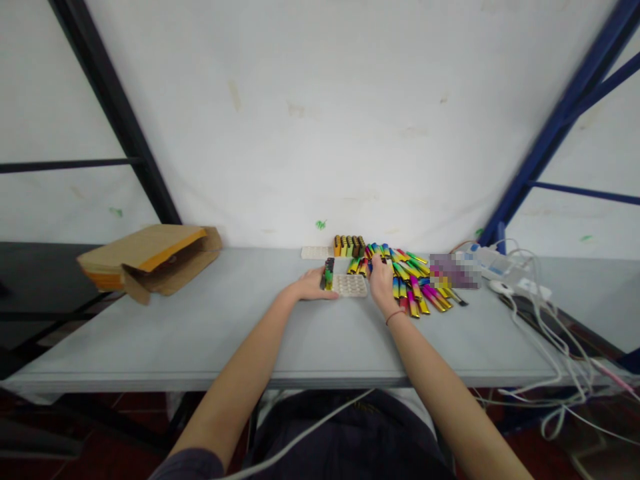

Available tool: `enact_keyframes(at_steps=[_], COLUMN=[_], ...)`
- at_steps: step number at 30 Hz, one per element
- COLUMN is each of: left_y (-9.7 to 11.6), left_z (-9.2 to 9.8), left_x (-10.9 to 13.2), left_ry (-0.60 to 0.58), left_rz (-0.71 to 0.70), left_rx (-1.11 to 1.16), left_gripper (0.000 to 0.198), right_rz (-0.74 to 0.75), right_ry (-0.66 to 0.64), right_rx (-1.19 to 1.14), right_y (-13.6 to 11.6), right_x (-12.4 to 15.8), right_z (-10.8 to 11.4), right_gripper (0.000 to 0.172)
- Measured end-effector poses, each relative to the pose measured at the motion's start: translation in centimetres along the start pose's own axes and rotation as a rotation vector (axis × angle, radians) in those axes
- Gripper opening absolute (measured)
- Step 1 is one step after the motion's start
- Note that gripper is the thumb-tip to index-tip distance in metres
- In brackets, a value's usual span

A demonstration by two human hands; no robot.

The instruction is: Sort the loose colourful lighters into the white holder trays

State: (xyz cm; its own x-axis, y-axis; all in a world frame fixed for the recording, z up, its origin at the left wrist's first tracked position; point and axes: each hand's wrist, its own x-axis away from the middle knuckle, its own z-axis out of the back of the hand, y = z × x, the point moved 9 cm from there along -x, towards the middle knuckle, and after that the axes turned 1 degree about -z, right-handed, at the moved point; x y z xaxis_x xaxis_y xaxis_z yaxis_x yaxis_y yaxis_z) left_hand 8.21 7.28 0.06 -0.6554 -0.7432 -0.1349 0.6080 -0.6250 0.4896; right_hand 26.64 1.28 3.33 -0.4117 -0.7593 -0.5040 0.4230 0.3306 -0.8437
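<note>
My left hand (pixel 311 287) rests on the grey table (pixel 210 333) and curls around a small upright lighter-like item with green and black sides (pixel 329 275). It stands beside a white dimpled tray (pixel 350 285). My right hand (pixel 379 281) sits just right of that tray, its fingertips down among a loose fan of shiny rainbow-coloured lighters (pixel 413 283). Whether those fingers hold one is hard to tell. Behind them, a row of upright lighters (pixel 349 246) stands in yellow and brown next to a second white tray (pixel 316 253).
A torn cardboard envelope (pixel 150 260) lies at the table's left end. To the right are a pixelated patch (pixel 453 270), a white power strip (pixel 483 263), tangled white cables (pixel 540 320) and a dark flat device (pixel 530 313). Black and blue metal frame posts stand at both sides.
</note>
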Motion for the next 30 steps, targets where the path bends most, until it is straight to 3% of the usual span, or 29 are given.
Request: enact_keyframes(at_steps=[5,9,14,20,24,30], left_y=[-0.2,-2.2,-2.5,-2.7,-2.9,-2.8], left_z=[-0.2,0.4,0.5,0.2,0.1,0.0], left_x=[0.1,0.8,1.3,1.1,1.0,1.0], left_ry=[-0.065,-0.108,-0.165,-0.165,-0.165,-0.174], left_rz=[-0.003,0.174,0.159,0.130,0.131,0.140], left_rx=[-0.066,-0.223,-0.221,-0.208,-0.223,-0.233], left_gripper=[0.089,0.104,0.096,0.097,0.097,0.098], right_rz=[0.050,0.176,0.264,0.134,0.097,0.192], right_ry=[-0.150,-0.204,-0.368,-0.501,-0.499,-0.401], right_rx=[0.004,-0.036,-0.084,-0.165,-0.211,-0.104], right_y=[-1.5,-3.3,-4.2,-2.9,-2.5,-3.3], right_x=[0.8,1.3,1.8,2.0,2.4,2.9], right_z=[-1.4,-2.2,-3.9,-5.1,-5.6,-5.8], right_gripper=[0.057,0.031,0.028,0.032,0.035,0.031])
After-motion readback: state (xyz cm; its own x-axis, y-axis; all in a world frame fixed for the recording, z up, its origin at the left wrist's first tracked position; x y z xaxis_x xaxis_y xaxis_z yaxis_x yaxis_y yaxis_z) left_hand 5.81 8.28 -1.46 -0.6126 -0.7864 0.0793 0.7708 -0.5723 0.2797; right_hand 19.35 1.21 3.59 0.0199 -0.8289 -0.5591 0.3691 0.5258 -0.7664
